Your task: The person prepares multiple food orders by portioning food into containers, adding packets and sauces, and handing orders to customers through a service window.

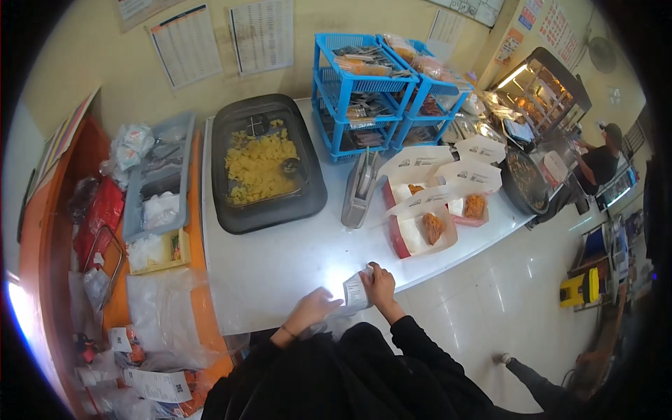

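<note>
Near the edge of the white table (252,283), my right hand (380,287) grips a small printed paper (356,291), apparently a slip or packet; which one I cannot tell. My left hand (311,310) is at the paper's left side, its fingers slightly blurred, and whether it holds the paper is unclear. Clear plastic shows below both hands. Ahead stands a grey tape dispenser (360,191). To its right, open red and white cardboard boxes (400,231) hold fried chicken pieces (432,228).
A black tray (310,194) of yellow food stands back left. Blue plastic racks (341,94) hold packets behind the dispenser. A black pan (541,197) lies right. Plastic bags (163,310) and a grey bin (184,210) are left. A person (598,160) works far right; another's leg (535,378) shows lower right.
</note>
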The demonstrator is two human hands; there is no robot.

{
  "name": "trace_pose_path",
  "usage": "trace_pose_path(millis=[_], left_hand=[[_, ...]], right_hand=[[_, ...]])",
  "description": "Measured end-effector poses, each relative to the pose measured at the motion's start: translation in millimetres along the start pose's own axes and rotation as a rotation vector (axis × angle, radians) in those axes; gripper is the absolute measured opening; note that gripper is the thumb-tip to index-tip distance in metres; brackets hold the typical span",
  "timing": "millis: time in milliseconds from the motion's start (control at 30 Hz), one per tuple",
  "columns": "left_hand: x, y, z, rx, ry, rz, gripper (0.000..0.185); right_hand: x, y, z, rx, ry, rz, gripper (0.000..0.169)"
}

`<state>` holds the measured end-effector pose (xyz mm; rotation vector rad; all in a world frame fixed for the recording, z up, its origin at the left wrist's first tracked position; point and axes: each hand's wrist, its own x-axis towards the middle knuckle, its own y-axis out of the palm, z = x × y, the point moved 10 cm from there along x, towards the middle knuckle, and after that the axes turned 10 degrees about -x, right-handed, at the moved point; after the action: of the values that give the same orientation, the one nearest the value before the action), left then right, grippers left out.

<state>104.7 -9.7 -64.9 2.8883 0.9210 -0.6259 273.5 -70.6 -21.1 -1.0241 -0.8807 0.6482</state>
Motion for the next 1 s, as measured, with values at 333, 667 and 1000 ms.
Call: trace_pose_path(millis=[333, 667, 1000], left_hand=[[28.9, 11.3, -18.9, -0.032, 0.162, -0.037, 0.043], [-10.7, -23.5, -24.2, 0.252, -0.131, -0.019, 0.034], [-83.5, -36.0, -34.6, -0.054, -0.191, 0.242, 0.036]], right_hand=[[33.0, 9.6, -42.7, 1.037, 0.273, 0.173, 0.030], [39.4, 15.8, -14.3, -0.040, -0.225, 0.036, 0.034], [90.6, 40.5, -9.2, 0.127, -0.085, 0.194, 0.073]])
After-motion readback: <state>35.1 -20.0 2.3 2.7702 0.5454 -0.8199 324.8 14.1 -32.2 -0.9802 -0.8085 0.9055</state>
